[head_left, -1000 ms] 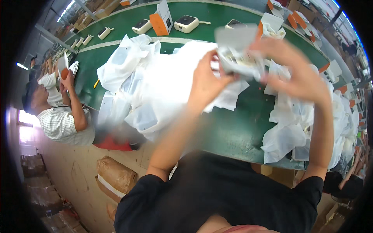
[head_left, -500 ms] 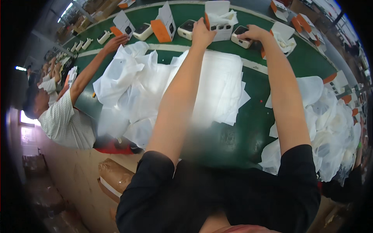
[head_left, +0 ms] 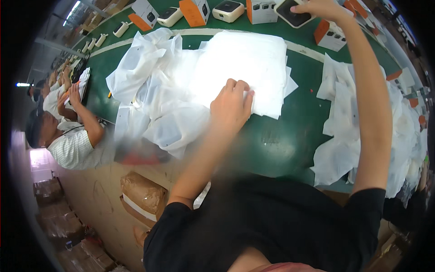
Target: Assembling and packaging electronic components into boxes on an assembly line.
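The left hand (head_left: 231,106) rests half-curled on the near part of a stack of white sheets (head_left: 247,54); whether its fingers pinch a sheet is impossible to tell. The right hand (head_left: 325,9), partly cut off by the upper edge, grips a cream device (head_left: 292,17), its thumb on the black top; the other fingers are hard to make out, and the device's far edge is cut off.

The device lies at one o'clock from the left hand, beyond the stack, and at eight o'clock from the right hand, touching it. From the device, a white picture box (head_left: 264,12) stands close by at nine o'clock, an orange-and-white box (head_left: 330,35) at four.

On the green surface (head_left: 272,149), translucent white bags (head_left: 156,109) lie at nine o'clock from the left hand, their contents veiled; more wrapped items (head_left: 340,152) lie at four, partly behind the right forearm.
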The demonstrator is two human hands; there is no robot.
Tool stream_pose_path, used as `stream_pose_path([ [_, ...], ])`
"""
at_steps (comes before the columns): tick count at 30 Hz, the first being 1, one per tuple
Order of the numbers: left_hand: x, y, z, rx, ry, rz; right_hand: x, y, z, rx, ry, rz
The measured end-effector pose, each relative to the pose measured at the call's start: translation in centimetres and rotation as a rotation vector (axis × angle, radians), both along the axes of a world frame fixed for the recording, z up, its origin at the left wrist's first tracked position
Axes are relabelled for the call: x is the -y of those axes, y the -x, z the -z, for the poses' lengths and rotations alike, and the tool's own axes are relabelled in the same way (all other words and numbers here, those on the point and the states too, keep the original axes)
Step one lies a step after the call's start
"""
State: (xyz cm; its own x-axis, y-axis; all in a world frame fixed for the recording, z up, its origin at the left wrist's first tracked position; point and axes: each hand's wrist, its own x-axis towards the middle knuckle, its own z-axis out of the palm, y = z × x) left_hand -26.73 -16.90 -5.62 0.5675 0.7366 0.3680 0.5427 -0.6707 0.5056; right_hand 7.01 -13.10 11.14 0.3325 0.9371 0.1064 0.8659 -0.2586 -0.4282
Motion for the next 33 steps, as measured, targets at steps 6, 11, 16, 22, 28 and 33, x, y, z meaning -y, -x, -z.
stream_pose_path([
  [6, -0.6, -0.4, 1.0, 0.222, 0.088, 0.015, 14.0, 6.8, -0.1, -0.537, -0.434, 0.039],
  [11, -0.1, -0.6, -0.7, 0.452, 0.448, 0.061, 19.1, 17.3, 8.8, -1.527, -0.851, 0.207],
  [16, 0.0, -0.2, -1.1, 0.492, 0.522, 0.114, 16.9, 18.8, 13.2, -1.718, -0.761, 0.223],
  [22, 0.2, 0.3, -1.7, 0.827, 0.742, 0.230, 15.5, 20.4, 13.9, -1.886, -0.602, 0.097],
  [28, 1.8, 0.3, -4.0, 0.648, 0.704, 0.345, 14.3, 19.6, 13.3, -1.125, -0.616, 0.197],
  [33, 4.0, -2.3, -4.3, 0.765, 0.918, 0.344, 12.0, 19.8, 13.2, -0.725, -0.826, 0.181],
])
